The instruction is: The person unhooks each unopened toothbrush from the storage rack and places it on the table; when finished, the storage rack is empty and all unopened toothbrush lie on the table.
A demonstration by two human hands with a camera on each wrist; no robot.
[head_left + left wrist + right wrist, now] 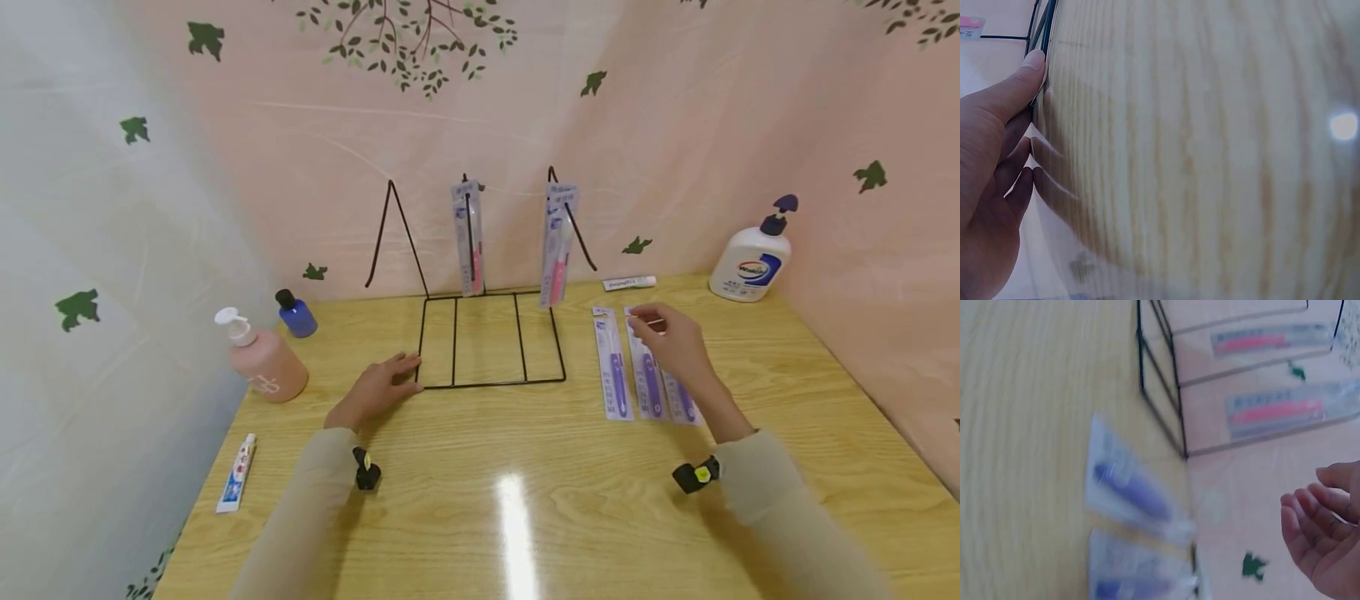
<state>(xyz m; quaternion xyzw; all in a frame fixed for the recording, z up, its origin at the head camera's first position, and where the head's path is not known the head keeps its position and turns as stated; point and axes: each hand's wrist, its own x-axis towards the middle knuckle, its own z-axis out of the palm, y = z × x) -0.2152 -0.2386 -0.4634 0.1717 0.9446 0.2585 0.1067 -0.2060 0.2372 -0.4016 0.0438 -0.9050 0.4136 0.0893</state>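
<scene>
Wire rack (pixel 487 384) – thin black metal, standing at centre frame; flat grid base on the table, angled arms rising at the back. Left hand (pixel 378 386) touches its front left corner.

Two packs with pink handles hang upright from it: the middle pink pack (pixel 462 242) at upper centre, the right pink pack (pixel 556 250) further right.

Three flat purple toothbrush packs at right of centre, side by side, handles toward the lower edge – left pack (pixel 613 367), middle pack (pixel 649 383), right pack (pixel 682 404), partly covered by the right hand (pixel 675 346).
</scene>
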